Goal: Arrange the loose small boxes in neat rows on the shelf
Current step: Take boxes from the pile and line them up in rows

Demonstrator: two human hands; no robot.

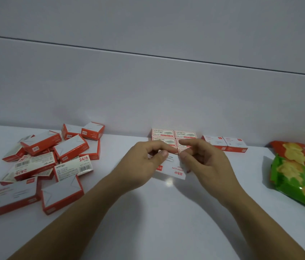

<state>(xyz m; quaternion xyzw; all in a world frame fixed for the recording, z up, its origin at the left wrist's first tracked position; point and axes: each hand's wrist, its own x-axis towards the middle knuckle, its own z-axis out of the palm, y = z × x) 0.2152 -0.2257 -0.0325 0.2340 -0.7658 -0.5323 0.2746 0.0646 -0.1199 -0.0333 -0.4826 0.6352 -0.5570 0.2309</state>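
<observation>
A white and red box (pixel 170 170) was pinched between both hands at the middle of the white shelf (pixel 148 212): the left hand (pixel 146 158) was curled with thumb and forefinger closed on its far left edge, and the right hand (pixel 202 158) was half curled, its fingertips gripping the far right edge. Beyond it, stacked boxes (pixel 174 137) were ranged against the wall, a pair of boxes (pixel 224 143) lay to their right, and a loose pile of boxes (pixel 48 162) was heaped far left
</observation>
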